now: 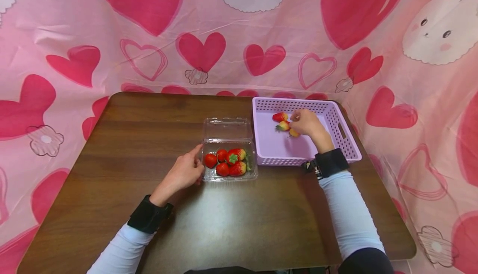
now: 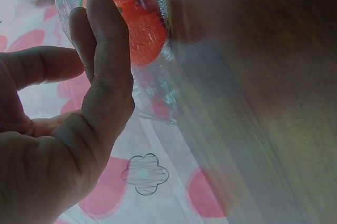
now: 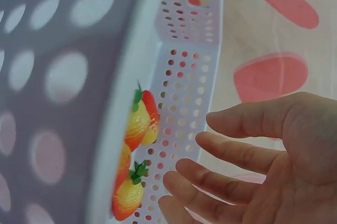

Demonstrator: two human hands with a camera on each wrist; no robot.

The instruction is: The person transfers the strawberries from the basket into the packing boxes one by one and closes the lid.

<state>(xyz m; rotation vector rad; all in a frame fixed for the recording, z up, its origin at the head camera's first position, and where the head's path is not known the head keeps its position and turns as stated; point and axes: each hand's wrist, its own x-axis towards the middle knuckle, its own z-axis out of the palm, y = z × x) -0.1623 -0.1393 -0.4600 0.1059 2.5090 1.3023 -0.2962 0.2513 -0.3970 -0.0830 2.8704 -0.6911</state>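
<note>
A clear plastic clamshell box point(image 1: 229, 173) lies open on the brown table point(image 1: 157, 120) with several red strawberries point(image 1: 228, 162) in it. My left hand point(image 1: 185, 171) rests at the box's left edge, its straight fingers point(image 2: 102, 50) touching the clear wall point(image 2: 158, 92) and holding nothing. My right hand point(image 1: 305, 123) is inside the lavender perforated basket point(image 1: 295, 100), just right of three red-and-yellow strawberries point(image 1: 282, 122). In the right wrist view its fingers point(image 3: 237, 153) are spread and relaxed with nothing in them, close to the strawberries point(image 3: 139, 124) on the basket floor point(image 3: 63, 77).
The box's lid point(image 1: 228, 129) lies folded back behind it, beside the basket's left wall. A pink cloth with hearts point(image 1: 201, 50) hangs around the table's back and sides. Bare tabletop stretches to the left and in front of me.
</note>
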